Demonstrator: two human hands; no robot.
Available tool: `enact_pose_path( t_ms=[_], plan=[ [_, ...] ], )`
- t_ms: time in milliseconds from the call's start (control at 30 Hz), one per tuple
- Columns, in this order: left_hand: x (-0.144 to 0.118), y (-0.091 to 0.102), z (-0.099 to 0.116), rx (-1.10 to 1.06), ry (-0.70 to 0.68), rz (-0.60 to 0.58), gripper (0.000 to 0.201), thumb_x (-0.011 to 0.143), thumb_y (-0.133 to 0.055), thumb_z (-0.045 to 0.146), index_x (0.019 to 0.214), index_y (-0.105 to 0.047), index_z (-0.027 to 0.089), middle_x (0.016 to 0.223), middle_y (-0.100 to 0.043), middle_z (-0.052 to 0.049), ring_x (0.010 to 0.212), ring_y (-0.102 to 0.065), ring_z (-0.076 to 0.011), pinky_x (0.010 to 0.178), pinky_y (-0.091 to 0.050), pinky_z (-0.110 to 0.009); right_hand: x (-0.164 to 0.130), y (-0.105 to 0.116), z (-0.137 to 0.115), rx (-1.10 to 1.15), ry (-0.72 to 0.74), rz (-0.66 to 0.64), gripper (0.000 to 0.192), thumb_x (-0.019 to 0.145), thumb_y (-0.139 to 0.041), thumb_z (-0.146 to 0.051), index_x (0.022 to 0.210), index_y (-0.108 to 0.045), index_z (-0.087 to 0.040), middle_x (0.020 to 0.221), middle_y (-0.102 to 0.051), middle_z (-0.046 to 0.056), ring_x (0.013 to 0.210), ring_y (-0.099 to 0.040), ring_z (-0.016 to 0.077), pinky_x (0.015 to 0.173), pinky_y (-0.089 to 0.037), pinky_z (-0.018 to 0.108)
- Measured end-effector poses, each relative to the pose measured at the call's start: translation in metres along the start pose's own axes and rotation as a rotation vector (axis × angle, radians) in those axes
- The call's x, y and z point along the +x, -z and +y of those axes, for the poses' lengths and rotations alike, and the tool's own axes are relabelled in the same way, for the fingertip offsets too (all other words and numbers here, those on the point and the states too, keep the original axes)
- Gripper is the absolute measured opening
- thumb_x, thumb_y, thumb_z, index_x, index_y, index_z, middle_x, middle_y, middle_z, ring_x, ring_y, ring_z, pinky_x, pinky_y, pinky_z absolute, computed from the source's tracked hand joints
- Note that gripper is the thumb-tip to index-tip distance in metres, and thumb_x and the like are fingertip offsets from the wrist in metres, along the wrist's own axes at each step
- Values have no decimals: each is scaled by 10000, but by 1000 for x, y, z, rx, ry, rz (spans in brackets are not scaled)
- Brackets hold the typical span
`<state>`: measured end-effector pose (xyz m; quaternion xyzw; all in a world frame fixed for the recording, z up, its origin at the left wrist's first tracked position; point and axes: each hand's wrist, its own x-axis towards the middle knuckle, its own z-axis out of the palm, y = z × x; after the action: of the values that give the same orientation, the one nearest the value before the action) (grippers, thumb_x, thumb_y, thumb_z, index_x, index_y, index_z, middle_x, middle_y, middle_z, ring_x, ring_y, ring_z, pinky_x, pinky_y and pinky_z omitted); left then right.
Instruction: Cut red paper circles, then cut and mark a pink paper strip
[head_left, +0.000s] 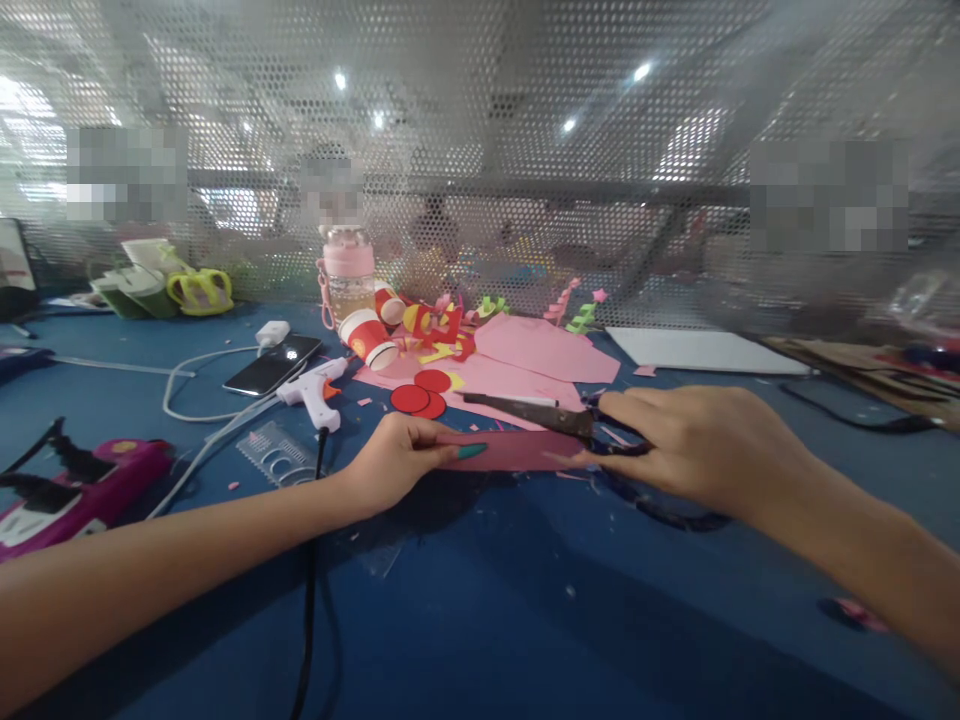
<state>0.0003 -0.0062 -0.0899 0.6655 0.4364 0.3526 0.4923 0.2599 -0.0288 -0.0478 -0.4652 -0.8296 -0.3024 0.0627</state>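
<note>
My left hand (401, 460) pinches the left end of a dark pink paper strip (517, 450), its green thumbnail lying over the paper. In my right hand (697, 440) is a pair of scissors (536, 412) with dark handles. Their blades point left and lie along the strip's upper edge; I cannot tell whether they touch it. The right end of the strip reaches my right fingertips. Just beyond the blades are light pink paper sheets (547, 348) and several red paper circles (411, 399).
A white glue gun (313, 392) with a black cord, a phone (274, 366) and a clear stencil ruler (277, 455) lie left. Behind stand a bottle (349, 270) and paper cups (367, 338). A magenta power strip (112, 480) is at far left, a white board (701, 350) at back right.
</note>
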Motion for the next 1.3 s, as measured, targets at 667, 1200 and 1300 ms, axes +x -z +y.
enact_pose_path(
  t_ms=[667, 1200, 1300],
  plan=[
    [-3, 6, 5, -56, -95, 105, 190, 625, -768, 312, 764, -749, 184, 743, -732, -16, 695, -630, -168, 682, -505, -270, 17, -37, -16, 237, -734, -399, 402, 923, -373, -392, 1021, -613, -86, 924, -719, 221, 884, -690, 315, 626, -450, 326],
    [-2, 6, 3, -82, -73, 44, 177, 711, -695, 226, 877, -744, 188, 863, -755, -24, 843, -673, -189, 798, -509, -282, 13, -45, -7, 352, -716, -437, 355, 894, -412, -379, 925, -657, -124, 910, -727, 189, 896, -684, 319, 601, -428, 309],
    [0, 4, 4, -158, -23, 87, 184, 659, -757, 247, 828, -726, 182, 815, -748, -17, 807, -669, -174, 792, -513, -279, 13, -44, -6, 346, -695, -449, 320, 884, -428, -353, 924, -659, -137, 915, -730, 180, 900, -684, 317, 596, -423, 306]
  ],
)
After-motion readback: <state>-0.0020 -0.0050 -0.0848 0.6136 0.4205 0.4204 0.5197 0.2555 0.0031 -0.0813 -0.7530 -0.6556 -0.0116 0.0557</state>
